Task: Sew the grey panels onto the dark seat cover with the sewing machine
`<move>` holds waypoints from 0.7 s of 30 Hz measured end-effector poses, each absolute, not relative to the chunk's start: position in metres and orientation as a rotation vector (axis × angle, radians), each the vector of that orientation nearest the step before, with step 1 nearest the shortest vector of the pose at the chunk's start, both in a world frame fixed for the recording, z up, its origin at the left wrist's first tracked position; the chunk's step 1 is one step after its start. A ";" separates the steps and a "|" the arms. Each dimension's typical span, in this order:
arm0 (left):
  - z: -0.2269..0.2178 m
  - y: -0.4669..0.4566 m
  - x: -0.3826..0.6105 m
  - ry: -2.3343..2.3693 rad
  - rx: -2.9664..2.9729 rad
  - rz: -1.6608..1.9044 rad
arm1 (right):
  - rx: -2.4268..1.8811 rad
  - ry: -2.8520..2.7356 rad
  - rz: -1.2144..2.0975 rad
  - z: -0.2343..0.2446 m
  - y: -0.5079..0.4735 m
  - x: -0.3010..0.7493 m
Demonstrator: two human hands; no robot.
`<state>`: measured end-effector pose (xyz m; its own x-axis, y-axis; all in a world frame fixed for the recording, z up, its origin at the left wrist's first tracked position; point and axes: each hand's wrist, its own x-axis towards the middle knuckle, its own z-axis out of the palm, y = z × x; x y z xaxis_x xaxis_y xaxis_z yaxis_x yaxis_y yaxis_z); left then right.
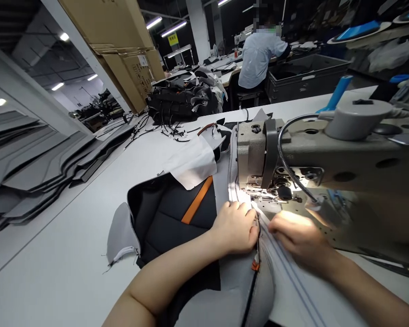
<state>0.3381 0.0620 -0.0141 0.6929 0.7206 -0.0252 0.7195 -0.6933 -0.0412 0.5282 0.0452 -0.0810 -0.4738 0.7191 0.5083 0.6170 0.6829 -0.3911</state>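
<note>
A black and grey sewn fabric cover (163, 211) with an orange stripe (196, 202) lies on the white table under the sewing machine (313, 150). My left hand (236, 227) is closed over the cover's grey edge, just in front of the lit needle area, thumb along a dark seam. To its right, my right hand (301, 238) pinches the upper part of a pale strip with blue lines (293, 272), which runs down toward me. The fingertips partly hide the strip and where it meets the cover. The needle itself cannot be made out.
Stacked grey panels (30, 168) lie at the left, beside a tall cardboard box (132, 63). A heap of dark pieces with cords (184, 97) sits behind the cover. Farther back, a person (261, 56) sits near a grey crate (306, 79). A bendable lamp (320, 209) hangs by my right hand.
</note>
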 end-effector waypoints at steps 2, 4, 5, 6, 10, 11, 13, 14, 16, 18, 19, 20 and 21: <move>-0.016 0.062 0.340 -1.272 -2.843 0.060 | -1.191 -2.108 0.170 -0.090 0.051 0.533; -0.017 0.064 0.340 -1.333 -2.835 0.067 | -1.270 -2.097 0.122 -0.099 0.056 0.533; -0.017 0.065 0.340 -1.354 -2.841 0.068 | -1.287 -2.121 0.096 -0.103 0.059 0.532; -0.017 0.066 0.339 -1.369 -2.850 0.065 | -1.291 -2.153 0.074 -0.105 0.061 0.530; -0.018 0.069 0.337 -1.382 -2.887 0.023 | -1.167 -2.263 0.086 -0.105 0.064 0.521; -0.019 0.069 0.337 -1.390 -2.888 0.015 | -1.129 -2.282 0.133 -0.103 0.064 0.519; -0.020 0.069 0.336 -1.399 -2.895 0.011 | -1.108 -2.304 0.238 -0.099 0.064 0.516; -0.021 0.070 0.336 -1.395 -2.900 0.012 | -1.124 -2.308 0.277 -0.097 0.063 0.515; -0.022 0.073 0.334 -1.372 -2.915 0.012 | -1.171 -2.309 0.306 -0.097 0.063 0.514; -0.023 0.079 0.332 -1.324 -2.928 -0.007 | -1.221 -2.295 0.286 -0.100 0.063 0.513; -0.024 0.083 0.330 -1.292 -2.933 -0.027 | -1.239 -2.280 0.269 -0.101 0.063 0.513; -0.025 0.087 0.328 -1.255 -2.940 -0.049 | -1.252 -2.258 0.255 -0.103 0.063 0.512; -0.027 0.093 0.327 -1.213 -2.949 -0.073 | -1.262 -2.229 0.250 -0.105 0.064 0.511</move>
